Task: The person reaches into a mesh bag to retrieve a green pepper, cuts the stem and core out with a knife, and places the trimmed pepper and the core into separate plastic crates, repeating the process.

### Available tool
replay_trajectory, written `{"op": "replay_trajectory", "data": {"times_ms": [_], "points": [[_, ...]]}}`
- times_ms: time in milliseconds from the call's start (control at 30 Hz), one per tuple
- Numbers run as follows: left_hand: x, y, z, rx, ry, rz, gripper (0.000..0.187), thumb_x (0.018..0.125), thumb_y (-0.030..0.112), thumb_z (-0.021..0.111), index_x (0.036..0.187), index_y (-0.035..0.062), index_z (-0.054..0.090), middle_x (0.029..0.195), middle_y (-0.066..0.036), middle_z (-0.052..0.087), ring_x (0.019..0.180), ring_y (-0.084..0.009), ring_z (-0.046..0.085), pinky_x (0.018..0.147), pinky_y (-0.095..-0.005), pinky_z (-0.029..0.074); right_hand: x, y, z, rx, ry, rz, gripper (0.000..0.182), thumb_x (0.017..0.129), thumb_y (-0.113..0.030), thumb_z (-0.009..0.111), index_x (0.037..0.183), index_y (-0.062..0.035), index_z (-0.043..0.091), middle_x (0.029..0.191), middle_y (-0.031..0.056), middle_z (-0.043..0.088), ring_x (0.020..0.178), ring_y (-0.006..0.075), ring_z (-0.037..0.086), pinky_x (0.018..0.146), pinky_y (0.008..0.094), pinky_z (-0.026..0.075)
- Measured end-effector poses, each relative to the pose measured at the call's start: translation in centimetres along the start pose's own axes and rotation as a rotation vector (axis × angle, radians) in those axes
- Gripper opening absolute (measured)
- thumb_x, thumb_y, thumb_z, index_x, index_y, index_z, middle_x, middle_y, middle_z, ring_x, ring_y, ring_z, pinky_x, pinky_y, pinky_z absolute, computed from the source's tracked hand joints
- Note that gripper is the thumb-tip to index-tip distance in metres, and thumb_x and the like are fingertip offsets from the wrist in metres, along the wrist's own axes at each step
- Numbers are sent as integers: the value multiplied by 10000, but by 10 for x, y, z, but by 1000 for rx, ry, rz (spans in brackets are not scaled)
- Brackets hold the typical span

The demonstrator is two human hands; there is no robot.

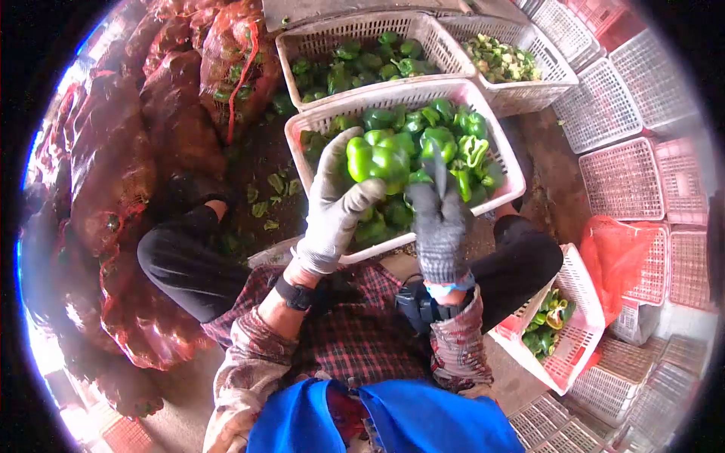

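Observation:
My left hand [336,208], in a pale glove, grips a large bright green bell pepper [380,158] between thumb and fingers. Close to its right, my right hand [442,230] wears a dark grey glove with its fingers closed around a knife [440,172]. The narrow grey blade points away from me; the handle is hidden in the glove. A gap shows between blade and held pepper. Both hands are over the near part of a white plastic crate [507,147] filled with green peppers [472,122], some of them cut or misshapen.
Behind stand a crate of darker peppers [347,16] and a crate of pale green trimmings [559,72]. Red mesh sacks [177,113] pile up on the left. Stacked crates [619,177] line the right, near a tilted crate of pepper pieces [578,332]. Scraps [260,208] lie on the floor.

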State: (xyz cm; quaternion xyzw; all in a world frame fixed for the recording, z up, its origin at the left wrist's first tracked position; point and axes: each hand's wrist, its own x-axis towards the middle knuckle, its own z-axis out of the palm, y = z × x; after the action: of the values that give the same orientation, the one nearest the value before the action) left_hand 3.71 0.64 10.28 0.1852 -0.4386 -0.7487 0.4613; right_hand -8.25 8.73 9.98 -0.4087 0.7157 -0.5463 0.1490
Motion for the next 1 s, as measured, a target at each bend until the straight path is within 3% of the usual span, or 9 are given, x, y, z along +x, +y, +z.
{"op": "replay_trajectory", "data": {"times_ms": [167,433,567,667,733,800,867,933,1000], "points": [[6,-14,-17,330,-89,110,805,786,248,768,1410,12,318,1323,-85,447,1217,-183,418,1051,-324,338,-5,-12,-1,-194,-188,-127,255,934,-264,559,803,-47,588,664,195,588,586,422,564,515,497,428],[1,-12,-28,492,-117,149,813,784,318,757,1403,-10,344,1368,-117,421,1264,-213,391,1073,-344,312,-8,9,5,46,-448,45,202,920,-227,555,820,-52,570,635,156,594,572,330,595,494,441,445],[-2,-24,-32,383,18,103,776,807,307,746,1408,35,336,1334,-90,443,1236,-203,420,1050,-335,347,-20,1,9,5,-480,85,221,921,-229,559,1065,-62,553,630,92,589,517,203,556,438,347,416],[10,-21,-41,18,106,85,716,842,250,727,1405,55,330,1315,-59,461,1202,-175,451,1022,-325,384,-24,-37,0,100,-516,473,383,949,-230,545,1290,-58,531,645,46,605,482,88,531,405,254,401],[16,-6,-51,42,178,115,665,857,208,711,1400,55,361,1302,-50,484,1177,-165,475,1011,-322,399,-36,3,15,153,-234,19,334,998,-276,460,1234,-77,586,867,55,701,559,239,595,543,440,471],[18,-4,-63,133,167,34,633,865,211,701,1395,56,391,1295,-52,505,1182,-157,472,1005,-309,398,-31,0,6,319,-194,227,365,992,-215,486,1322,-66,528,1041,62,688,704,218,623,655,411,498],[11,-11,-59,242,-36,9,675,883,273,678,1429,46,351,1309,-63,503,1206,-162,449,1018,-293,367,-6,-8,7,291,-209,1,580,818,-113,694,1345,-40,463,1135,112,623,880,129,617,707,265,510],[2,-10,-33,200,-209,-64,713,900,368,636,1445,39,315,1325,-68,490,1213,-169,442,1027,-297,352,16,7,15,-134,-285,-210,654,792,-158,734,1365,-48,439,1150,100,629,957,192,622,834,309,499],[6,-14,-31,288,-248,-44,715,923,421,581,1443,23,293,1333,-97,486,1210,-166,454,1027,-303,356,24,25,13,19,-331,-107,665,722,-269,800,1278,-51,506,1134,137,632,1020,266,627,869,375,495]]}}
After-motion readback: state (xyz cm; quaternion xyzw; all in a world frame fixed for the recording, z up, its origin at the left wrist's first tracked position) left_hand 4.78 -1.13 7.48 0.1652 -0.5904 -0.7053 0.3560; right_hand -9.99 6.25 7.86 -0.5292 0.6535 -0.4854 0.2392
